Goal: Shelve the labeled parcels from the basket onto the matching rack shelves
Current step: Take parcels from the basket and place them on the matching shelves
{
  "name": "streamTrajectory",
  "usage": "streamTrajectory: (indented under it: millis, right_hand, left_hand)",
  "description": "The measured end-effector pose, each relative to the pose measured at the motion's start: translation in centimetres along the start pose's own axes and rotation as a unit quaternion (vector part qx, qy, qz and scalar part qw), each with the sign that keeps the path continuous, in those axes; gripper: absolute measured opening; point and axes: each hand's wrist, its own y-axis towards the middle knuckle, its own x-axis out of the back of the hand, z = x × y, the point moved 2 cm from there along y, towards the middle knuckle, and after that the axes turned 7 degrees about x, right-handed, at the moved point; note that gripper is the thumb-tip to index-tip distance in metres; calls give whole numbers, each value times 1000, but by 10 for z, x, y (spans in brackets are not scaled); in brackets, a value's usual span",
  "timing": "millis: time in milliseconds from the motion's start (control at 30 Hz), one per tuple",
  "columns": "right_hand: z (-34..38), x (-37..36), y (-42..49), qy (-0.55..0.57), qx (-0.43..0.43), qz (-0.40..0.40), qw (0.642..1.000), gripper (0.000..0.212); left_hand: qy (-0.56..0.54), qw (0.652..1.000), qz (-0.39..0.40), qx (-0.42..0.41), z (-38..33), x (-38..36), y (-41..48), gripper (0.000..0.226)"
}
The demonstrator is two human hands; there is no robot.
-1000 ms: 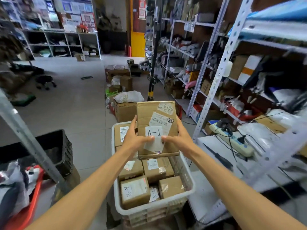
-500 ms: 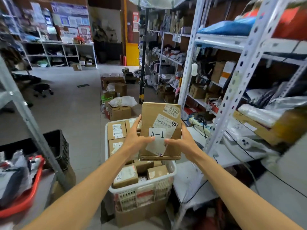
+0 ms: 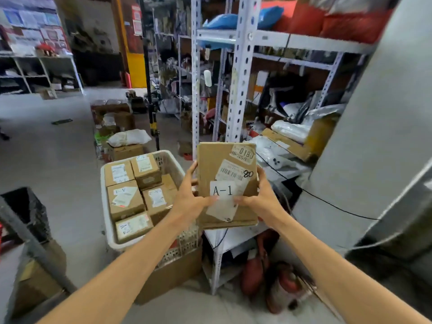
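Parcel [image 3: 224, 174] swung right of the basket [image 3: 104, 206]; left hand [image 3: 189, 202], right hand [image 3: 263, 197] grip its lower sides.

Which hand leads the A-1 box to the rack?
Right, likely: both grip the brown cardboard A-1 parcel, but the right hand is nearer the white metal rack; the left hand nearer the white plastic basket.

Brown parcel [image 3: 210, 164], white basket [image 3: 172, 161], perhaps red extinguisher [image 3: 286, 289]
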Motion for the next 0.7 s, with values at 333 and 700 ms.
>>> streamTrajectory:
  millis: [333,700]
  right_hand:
    - [16,167,-118,-79,-19,-271,959,94]
    - [106,227,-345,-227,-127,-617,742,92]
  left_hand:
    - [26,970,242,6,-40,-208,13,102]
    - [-30,766,640,-56,-86,-404,-143,102]
